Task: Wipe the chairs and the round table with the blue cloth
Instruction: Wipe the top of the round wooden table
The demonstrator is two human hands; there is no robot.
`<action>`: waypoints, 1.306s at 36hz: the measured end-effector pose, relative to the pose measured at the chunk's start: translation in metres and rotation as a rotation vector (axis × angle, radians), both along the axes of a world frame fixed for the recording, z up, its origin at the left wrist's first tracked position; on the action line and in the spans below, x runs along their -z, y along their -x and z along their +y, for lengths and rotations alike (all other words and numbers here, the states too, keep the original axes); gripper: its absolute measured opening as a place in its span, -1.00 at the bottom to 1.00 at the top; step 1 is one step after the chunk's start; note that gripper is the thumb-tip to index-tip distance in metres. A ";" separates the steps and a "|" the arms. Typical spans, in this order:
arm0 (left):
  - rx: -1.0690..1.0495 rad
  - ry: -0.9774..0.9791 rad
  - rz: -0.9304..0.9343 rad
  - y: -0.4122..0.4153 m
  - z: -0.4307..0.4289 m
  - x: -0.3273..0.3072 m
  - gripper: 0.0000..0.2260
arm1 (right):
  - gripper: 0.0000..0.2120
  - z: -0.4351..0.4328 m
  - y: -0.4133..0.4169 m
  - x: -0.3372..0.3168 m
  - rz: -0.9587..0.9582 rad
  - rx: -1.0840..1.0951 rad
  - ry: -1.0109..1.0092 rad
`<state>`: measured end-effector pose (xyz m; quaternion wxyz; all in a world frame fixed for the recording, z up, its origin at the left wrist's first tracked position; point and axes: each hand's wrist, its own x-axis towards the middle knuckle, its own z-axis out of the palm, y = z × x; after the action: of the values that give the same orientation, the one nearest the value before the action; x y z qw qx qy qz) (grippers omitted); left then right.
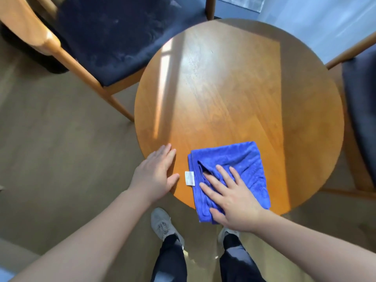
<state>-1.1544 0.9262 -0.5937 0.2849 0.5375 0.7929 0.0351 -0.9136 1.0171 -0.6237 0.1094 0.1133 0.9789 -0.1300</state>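
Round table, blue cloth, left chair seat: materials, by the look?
Round table: wood or wood veneer, visible grain, glossy sheen under the light. Blue cloth: probably microfibre, fuzzy ribbed pile, sewn white label. Left chair seat: dark blue plush fabric, brushed nap marks.

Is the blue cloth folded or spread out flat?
Folded. The blue cloth shows stacked layered edges along its left side, and the right hand presses it flat on the round table.

My right hand [232, 200] lay on the folded blue cloth [240, 157] at the round wooden table's [223, 88] near edge; my left hand [156, 174] lay just left of it.
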 end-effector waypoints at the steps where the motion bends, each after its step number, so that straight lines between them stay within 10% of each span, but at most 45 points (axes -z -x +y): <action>1: -0.025 -0.012 0.015 0.004 -0.001 -0.002 -0.40 | -0.40 0.001 -0.001 0.000 0.012 -0.032 0.008; 25: -0.235 0.007 0.036 0.062 -0.035 0.003 -0.45 | -0.26 0.051 0.128 0.002 0.007 0.009 -0.029; 47: -0.145 0.029 -0.076 0.058 -0.024 0.020 -0.43 | -0.31 0.060 0.015 0.001 -0.003 -0.161 -0.009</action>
<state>-1.2128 0.9025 -0.6133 0.3193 0.4727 0.8188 0.0646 -0.9291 1.0767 -0.6250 0.1203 0.0347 0.9853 -0.1161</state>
